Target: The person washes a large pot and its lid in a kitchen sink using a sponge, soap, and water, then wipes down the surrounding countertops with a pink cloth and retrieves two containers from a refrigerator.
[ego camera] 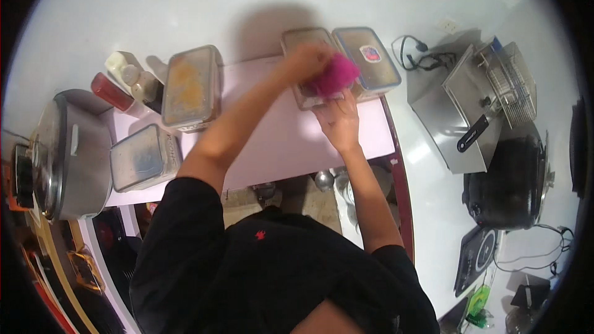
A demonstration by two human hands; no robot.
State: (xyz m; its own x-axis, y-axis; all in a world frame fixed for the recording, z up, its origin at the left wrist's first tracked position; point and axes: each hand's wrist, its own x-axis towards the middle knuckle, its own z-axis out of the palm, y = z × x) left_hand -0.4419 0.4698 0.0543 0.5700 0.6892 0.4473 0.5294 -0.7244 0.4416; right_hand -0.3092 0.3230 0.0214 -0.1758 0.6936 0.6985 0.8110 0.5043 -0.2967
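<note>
A bright pink cloth point(338, 74) is bunched in my left hand point(308, 62), over the lid of a clear lidded plastic container point(306, 35) at the back of the pale pink table. The hand and cloth are blurred. My right hand point(341, 120) is at the front of the same container, with its fingers on the front edge beside the cloth; some fingertips are hidden. Touching this container on the right is a second one point(376, 72) with a blue-edged lid and a colourful sticker. The cloth and my left hand cover much of the first lid.
Left on the pale pink table point(269, 130) are two more lidded containers point(190, 88) point(139, 160), sauce bottles point(139, 83) and a large metal pot point(86, 157). The right counter holds a steel fryer point(445, 116), wire basket point(510, 88), black pot point(506, 190) and cables point(427, 60).
</note>
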